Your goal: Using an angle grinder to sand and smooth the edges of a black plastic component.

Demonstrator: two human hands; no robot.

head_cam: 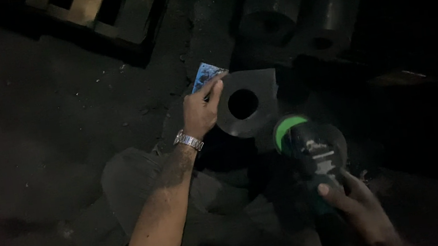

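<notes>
From the head camera, the place is very dark. The left hand [201, 111] is up near the middle of the picture, with a shiny metal watch [188, 140] on the wrist. Its fingers are closed on the left edge of a flat grey metal plate [259, 84] that has a round hole [243, 104] in the middle. The plate stands tilted, with one round end pointing down. Just behind the fingers there is a small blue card [206, 75], touching the top of the hand.

The right hand [354, 206] is low on the right side. It is wrapped around a dark power tool [314, 153] with a bright green ring [286, 128] at its front. The green end sits just below the plate, very close to its bottom edge. I cannot tell if they touch.

Behind the plate lie big dark metal cylinders [277, 10], side by side. On the dusty dark floor [33, 107] at the top left is a wooden frame [105, 14]. The person's knee [131, 178], in dark trousers, is under the left arm
</notes>
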